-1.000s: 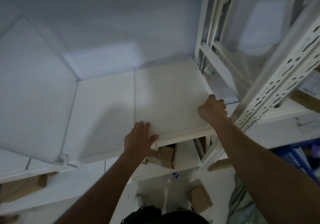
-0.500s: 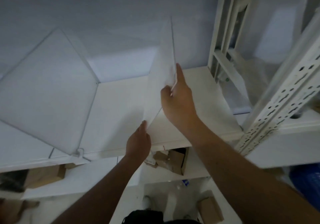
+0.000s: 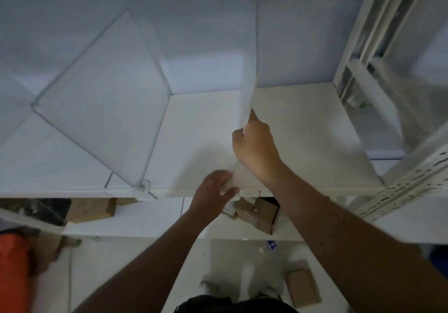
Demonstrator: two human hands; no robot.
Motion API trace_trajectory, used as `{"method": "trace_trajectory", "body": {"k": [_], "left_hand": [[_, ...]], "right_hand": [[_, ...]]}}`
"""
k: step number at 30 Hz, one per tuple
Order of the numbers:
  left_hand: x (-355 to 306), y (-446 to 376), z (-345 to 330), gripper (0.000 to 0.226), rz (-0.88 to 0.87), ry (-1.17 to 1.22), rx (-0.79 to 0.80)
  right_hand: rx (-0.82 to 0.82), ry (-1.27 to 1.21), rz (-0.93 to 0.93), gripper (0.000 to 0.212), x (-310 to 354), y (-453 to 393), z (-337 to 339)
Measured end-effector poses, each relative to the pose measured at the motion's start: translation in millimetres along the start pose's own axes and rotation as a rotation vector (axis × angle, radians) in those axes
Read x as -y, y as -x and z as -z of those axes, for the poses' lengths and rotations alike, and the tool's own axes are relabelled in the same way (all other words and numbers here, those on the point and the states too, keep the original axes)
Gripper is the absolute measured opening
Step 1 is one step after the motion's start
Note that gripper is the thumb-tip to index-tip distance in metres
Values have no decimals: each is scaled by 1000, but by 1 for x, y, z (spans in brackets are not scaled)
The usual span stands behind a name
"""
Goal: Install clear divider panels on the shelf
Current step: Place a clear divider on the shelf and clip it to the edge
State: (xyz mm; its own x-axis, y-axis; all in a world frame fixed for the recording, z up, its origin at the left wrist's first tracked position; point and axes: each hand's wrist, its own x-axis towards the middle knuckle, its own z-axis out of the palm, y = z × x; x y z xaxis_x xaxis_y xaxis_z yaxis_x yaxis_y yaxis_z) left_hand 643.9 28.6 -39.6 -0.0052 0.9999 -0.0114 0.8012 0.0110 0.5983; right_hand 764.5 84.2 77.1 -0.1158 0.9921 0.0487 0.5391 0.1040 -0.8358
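The clear divider panel (image 3: 247, 87) stands on edge over the middle of the white shelf (image 3: 310, 131), seen almost edge-on, so it reads as a thin pale blade running from the shelf's front lip back toward the wall (image 3: 194, 22). Your right hand (image 3: 257, 150) has it by the near edge: fingers curled round one face, thumb pressed along the other, a firm pinch part-way up the panel. Your left hand (image 3: 213, 191) is down at the front lip of the shelf, fingers loosely spread and touching the panel's bottom front corner; you can't tell whether it truly grips or only steadies. Off to the left, a second clear panel (image 3: 101, 94) is upright on the same shelf, its lower front corner sitting in a small clip (image 3: 145, 184) on the shelf's front edge. To the right, the perforated metal upright (image 3: 407, 186) of the rack rises past the shelf. Below, on a lower level, cardboard boxes (image 3: 257, 213) sit behind your forearms, and another box (image 3: 303, 288) lies on the floor.
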Motion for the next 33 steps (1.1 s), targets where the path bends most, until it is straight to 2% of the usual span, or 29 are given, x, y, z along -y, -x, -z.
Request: {"method": "trace_trajectory", "body": {"k": [4,7,10,14,19,27,33], "left_hand": [[22,9,2,27,-33,47,-21],[27,11,8,25,-31,124,-39],[27,10,11,25,-16,193,-48],[31,12,7,19,64,392,-60],[31,13,7,19,99,488,-59],[33,11,5,20,92,491,-44],[33,10,10,21,85,486,-22]], "right_hand": [[-124,-78,-15,42,5,0,4],[-176,-136,-29,41,9,4,4],[-210,-80,-17,46,13,8,4],[-222,-54,-47,59,20,21,-3],[-247,-25,-74,61,24,31,-18],[-233,45,-60,62,39,36,-27],[-158,114,-46,57,49,40,-28]]}}
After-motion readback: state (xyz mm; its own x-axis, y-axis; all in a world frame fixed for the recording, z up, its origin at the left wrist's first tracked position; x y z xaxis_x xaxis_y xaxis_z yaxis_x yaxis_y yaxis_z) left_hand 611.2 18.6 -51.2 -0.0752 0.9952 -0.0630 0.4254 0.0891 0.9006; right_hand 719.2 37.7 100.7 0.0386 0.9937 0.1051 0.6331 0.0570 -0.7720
